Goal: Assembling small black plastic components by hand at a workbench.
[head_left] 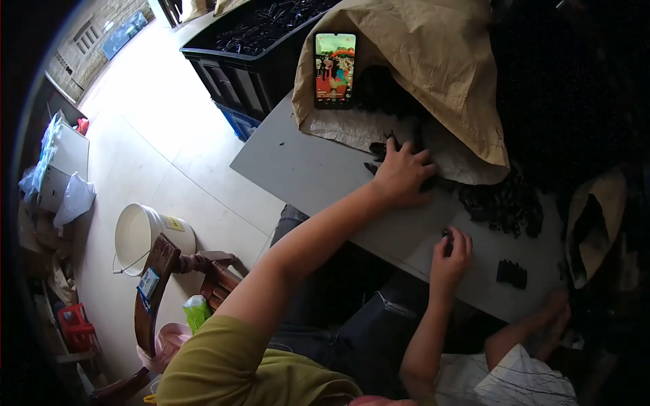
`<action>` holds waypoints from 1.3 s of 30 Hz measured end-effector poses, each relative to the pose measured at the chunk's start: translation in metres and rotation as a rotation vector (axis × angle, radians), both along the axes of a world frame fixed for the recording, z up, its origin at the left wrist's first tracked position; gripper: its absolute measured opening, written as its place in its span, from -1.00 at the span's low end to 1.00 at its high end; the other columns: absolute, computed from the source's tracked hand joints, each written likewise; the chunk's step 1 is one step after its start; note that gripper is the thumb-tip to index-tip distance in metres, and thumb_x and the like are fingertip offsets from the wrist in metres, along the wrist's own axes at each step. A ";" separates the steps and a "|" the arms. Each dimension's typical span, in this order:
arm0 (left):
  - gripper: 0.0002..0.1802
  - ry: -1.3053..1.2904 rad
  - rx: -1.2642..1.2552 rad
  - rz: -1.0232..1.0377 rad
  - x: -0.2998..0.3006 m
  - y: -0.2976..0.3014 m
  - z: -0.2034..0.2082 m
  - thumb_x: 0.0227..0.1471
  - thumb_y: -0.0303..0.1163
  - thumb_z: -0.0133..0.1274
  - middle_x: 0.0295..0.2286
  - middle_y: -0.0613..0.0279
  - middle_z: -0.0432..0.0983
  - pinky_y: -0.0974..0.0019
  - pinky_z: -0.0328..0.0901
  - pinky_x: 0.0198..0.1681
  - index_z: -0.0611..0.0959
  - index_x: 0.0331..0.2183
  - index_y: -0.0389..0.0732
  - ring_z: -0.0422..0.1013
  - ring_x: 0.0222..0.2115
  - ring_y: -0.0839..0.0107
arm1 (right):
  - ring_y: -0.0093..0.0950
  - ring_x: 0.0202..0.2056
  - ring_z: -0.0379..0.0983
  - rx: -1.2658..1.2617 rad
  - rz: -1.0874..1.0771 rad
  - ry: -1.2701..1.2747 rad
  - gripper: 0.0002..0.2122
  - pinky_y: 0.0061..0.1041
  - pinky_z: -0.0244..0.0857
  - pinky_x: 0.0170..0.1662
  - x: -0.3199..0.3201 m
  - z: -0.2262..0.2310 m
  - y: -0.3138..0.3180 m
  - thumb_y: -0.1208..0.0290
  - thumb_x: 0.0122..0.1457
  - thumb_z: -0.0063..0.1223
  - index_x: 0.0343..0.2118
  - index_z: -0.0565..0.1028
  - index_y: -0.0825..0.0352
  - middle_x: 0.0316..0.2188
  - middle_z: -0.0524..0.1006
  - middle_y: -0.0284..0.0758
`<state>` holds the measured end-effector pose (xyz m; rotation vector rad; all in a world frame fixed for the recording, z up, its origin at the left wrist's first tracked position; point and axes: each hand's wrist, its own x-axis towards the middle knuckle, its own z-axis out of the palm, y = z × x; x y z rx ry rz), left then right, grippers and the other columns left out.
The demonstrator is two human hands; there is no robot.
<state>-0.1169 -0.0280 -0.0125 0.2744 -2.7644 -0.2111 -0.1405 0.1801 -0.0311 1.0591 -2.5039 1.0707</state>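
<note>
My left hand [405,174] reaches across the grey table [308,166] to the mouth of a brown paper sack [433,51]. Its fingers are spread over dark pieces [379,150] lying there; the thumb side is partly in shadow. Closer to me, my right hand [453,256] is closed on a small black piece [447,242], mostly hidden by the fingers. Beyond it lies a heap of small black pieces [504,206]. A short row of black pieces [512,274] sits by itself to the right. A phone [334,71] with a lit screen leans against the sack.
A black crate [230,78] full of dark pieces stands beyond the table. Another person's hand [556,312] rests at the table's right edge, near a second paper sack [596,230]. To the left are a white bucket [172,237] and a wooden chair [159,260].
</note>
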 end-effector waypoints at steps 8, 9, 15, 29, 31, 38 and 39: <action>-0.41 -0.040 0.011 -0.065 0.027 0.018 0.000 -0.29 0.00 0.15 -0.06 0.26 0.37 -0.15 0.06 -0.02 0.55 -0.13 0.04 0.26 -0.05 0.15 | -0.27 -0.32 0.48 0.013 -0.083 -0.245 -0.83 -0.38 0.35 -0.27 -0.005 0.007 0.004 0.55 0.14 -0.14 -0.26 0.47 0.44 -0.37 0.51 -0.12; -0.41 -0.034 0.023 -0.071 0.030 0.016 0.003 -0.29 0.00 0.15 -0.07 0.26 0.37 -0.13 0.07 -0.03 0.55 -0.13 0.04 0.26 -0.05 0.16 | -0.23 -0.30 0.46 0.090 -0.107 -0.242 -0.84 -0.34 0.34 -0.25 0.000 0.011 -0.002 0.55 0.14 -0.15 -0.27 0.46 0.44 -0.34 0.49 -0.11; -0.43 0.003 0.011 -0.080 0.031 0.016 0.004 -0.29 0.01 0.14 -0.06 0.23 0.37 -0.11 0.07 -0.03 0.56 -0.15 0.05 0.27 -0.05 0.17 | -0.14 -0.29 0.40 0.141 -0.013 -0.093 -0.86 -0.29 0.33 -0.28 0.000 0.016 -0.005 0.56 0.15 -0.16 -0.28 0.44 0.43 -0.26 0.38 -0.11; -0.45 0.054 0.069 -0.127 0.033 0.021 -0.001 -0.29 0.03 0.15 -0.08 0.18 0.36 -0.34 0.00 0.04 0.57 -0.18 0.04 0.25 -0.06 0.11 | -0.17 -0.15 0.42 0.233 -0.242 0.060 -0.73 -0.28 0.35 -0.15 -0.082 0.005 0.020 0.43 0.25 -0.14 -0.03 0.38 0.40 -0.09 0.40 -0.11; -0.45 0.035 0.060 -0.157 0.027 0.023 0.001 -0.25 0.03 0.13 -0.07 0.18 0.36 -0.34 -0.02 0.06 0.56 -0.14 0.05 0.24 -0.04 0.11 | -0.18 -0.15 0.43 0.191 -0.252 0.040 -0.72 -0.30 0.34 -0.15 -0.095 -0.003 0.017 0.39 0.23 -0.10 -0.04 0.40 0.39 -0.12 0.43 -0.10; -0.49 -0.022 0.062 -0.099 0.032 0.005 0.007 -0.21 -0.04 0.14 -0.01 0.22 0.35 -0.13 0.04 0.05 0.57 -0.15 -0.02 0.24 0.00 0.15 | -0.13 -0.24 0.48 0.221 -0.237 -0.174 -0.69 -0.30 0.34 -0.17 -0.103 0.025 -0.018 0.36 0.13 0.03 -0.10 0.45 0.41 -0.30 0.52 -0.02; -0.49 0.009 0.060 -0.130 0.028 0.005 0.006 -0.21 -0.04 0.14 -0.01 0.22 0.36 -0.13 0.04 0.04 0.57 -0.16 -0.03 0.25 -0.01 0.16 | -0.17 -0.29 0.48 0.147 -0.239 -0.145 -0.70 -0.31 0.34 -0.18 -0.109 0.029 -0.007 0.37 0.14 0.01 -0.09 0.45 0.39 -0.32 0.53 -0.06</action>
